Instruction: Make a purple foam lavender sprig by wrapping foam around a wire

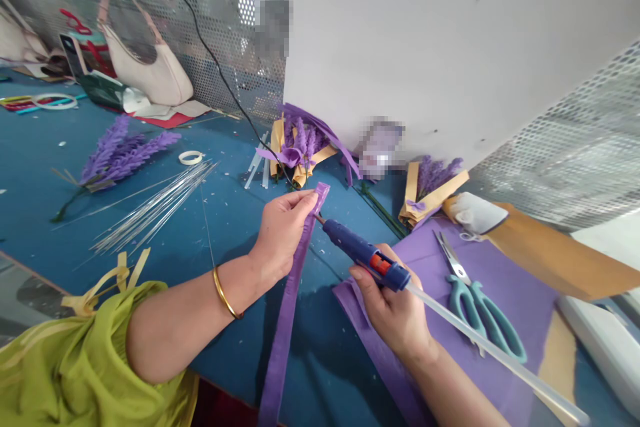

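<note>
My left hand [283,227] is closed in a pinch on the upper end of a long purple paper strip [290,300], which hangs down past the table's near edge. My right hand [393,310] is wrapped round a blue glue gun [360,252] with a clear glue stick [495,353] jutting out behind it. The gun's nozzle touches the strip just under my left fingers. A gold bangle sits on my left wrist.
A blue table [60,200] carries teal scissors [477,303] on purple sheets [505,280], a bundle of silver wires [155,207], purple paper lavender stems [123,153], finished bouquets [300,147], a tape roll [191,157], a beige handbag [150,60], a white board [440,47] and brown paper [550,253].
</note>
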The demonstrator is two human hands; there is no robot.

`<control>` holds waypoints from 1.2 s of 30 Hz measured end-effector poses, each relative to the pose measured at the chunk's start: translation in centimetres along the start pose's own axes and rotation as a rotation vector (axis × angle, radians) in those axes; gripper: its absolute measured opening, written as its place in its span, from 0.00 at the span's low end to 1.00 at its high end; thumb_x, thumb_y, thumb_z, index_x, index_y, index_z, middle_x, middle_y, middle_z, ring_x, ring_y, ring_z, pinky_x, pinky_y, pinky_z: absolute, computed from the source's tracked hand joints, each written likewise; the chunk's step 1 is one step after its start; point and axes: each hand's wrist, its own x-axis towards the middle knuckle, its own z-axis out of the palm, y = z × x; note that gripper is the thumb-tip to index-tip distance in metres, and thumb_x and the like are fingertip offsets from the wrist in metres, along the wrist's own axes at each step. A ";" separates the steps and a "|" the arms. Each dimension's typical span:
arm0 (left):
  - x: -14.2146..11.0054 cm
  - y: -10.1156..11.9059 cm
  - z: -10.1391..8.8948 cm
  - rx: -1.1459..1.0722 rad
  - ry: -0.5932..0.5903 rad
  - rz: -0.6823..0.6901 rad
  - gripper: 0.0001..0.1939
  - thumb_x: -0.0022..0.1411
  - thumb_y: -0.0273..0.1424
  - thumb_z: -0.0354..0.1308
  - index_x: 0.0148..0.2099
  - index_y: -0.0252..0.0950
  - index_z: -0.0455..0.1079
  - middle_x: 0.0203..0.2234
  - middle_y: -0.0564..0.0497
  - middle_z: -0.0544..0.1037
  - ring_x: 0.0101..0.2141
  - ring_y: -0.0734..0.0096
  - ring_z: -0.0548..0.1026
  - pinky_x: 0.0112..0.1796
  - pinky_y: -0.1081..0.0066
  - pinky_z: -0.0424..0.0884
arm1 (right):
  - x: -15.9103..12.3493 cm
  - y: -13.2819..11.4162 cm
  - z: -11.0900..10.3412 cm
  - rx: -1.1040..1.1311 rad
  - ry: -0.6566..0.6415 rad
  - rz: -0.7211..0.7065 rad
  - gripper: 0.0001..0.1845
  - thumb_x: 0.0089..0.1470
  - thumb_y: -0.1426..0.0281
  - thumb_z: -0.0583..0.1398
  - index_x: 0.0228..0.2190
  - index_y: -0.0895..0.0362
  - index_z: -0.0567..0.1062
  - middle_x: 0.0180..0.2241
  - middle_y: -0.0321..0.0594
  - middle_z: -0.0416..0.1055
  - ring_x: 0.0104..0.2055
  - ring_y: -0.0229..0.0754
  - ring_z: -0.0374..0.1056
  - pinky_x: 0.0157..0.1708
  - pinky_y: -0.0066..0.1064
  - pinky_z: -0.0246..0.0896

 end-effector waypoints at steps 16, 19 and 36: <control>0.1 0.2 0.0 0.003 -0.001 -0.005 0.09 0.53 0.36 0.67 0.34 0.35 0.80 0.22 0.55 0.73 0.25 0.77 0.64 0.31 0.72 0.61 | 0.1 0.0 0.3 -0.035 0.008 0.000 0.16 0.62 0.60 0.56 0.26 0.52 0.61 0.20 0.30 0.59 0.20 0.36 0.56 0.22 0.28 0.51; 0.1 0.3 0.0 0.012 0.008 -0.012 0.09 0.53 0.36 0.66 0.34 0.35 0.80 0.22 0.55 0.73 0.24 0.76 0.64 0.31 0.72 0.61 | 0.0 0.1 0.2 -0.034 0.012 -0.004 0.16 0.62 0.60 0.57 0.26 0.53 0.62 0.20 0.30 0.59 0.20 0.36 0.57 0.22 0.28 0.52; -0.3 0.7 0.1 -0.143 0.016 -0.217 0.11 0.47 0.32 0.71 0.34 0.33 0.81 0.27 0.51 0.80 0.29 0.74 0.72 0.33 0.74 0.66 | 1.3 0.9 1.9 1.180 0.020 1.103 0.17 0.47 0.59 0.70 0.33 0.59 0.78 0.26 0.37 0.75 0.26 0.35 0.70 0.29 0.26 0.69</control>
